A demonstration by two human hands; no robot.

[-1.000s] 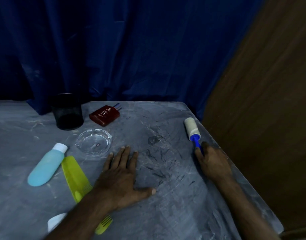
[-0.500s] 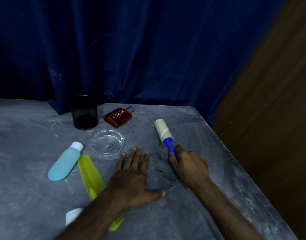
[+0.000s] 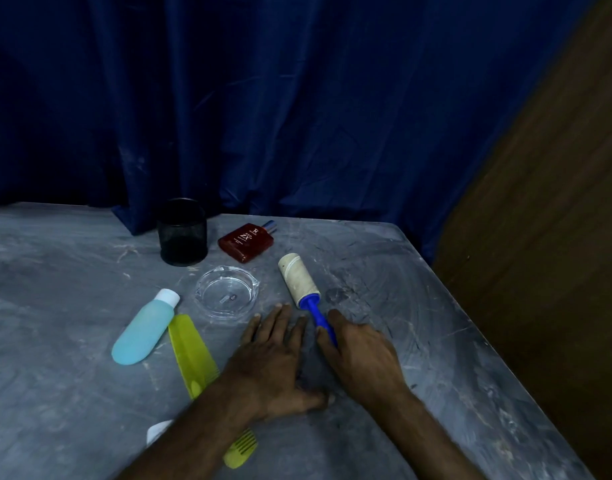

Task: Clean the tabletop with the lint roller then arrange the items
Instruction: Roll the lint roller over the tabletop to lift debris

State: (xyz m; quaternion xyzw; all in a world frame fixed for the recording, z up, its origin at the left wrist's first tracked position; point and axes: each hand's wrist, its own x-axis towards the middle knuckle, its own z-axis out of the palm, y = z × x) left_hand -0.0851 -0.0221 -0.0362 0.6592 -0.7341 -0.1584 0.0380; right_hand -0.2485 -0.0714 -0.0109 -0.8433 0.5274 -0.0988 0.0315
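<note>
My right hand grips the blue handle of the lint roller, whose cream roll lies on the grey tabletop pointing away from me. My left hand rests flat on the table, fingers spread, just left of the roller handle. Left of the roll is a clear glass ashtray. A pale blue bottle with a white cap lies on its side. Beside it lies a yellow-green comb, partly under my left forearm. A red perfume bottle lies at the back.
A black mesh cup stands at the back near a blue curtain. A white object peeks out under my left forearm. The table's right edge runs diagonally beside a brown wooden panel.
My right hand has drawn the lint roller leftward across the table, from near the right edge to just beside my left hand. The left hand stays flat in place.
</note>
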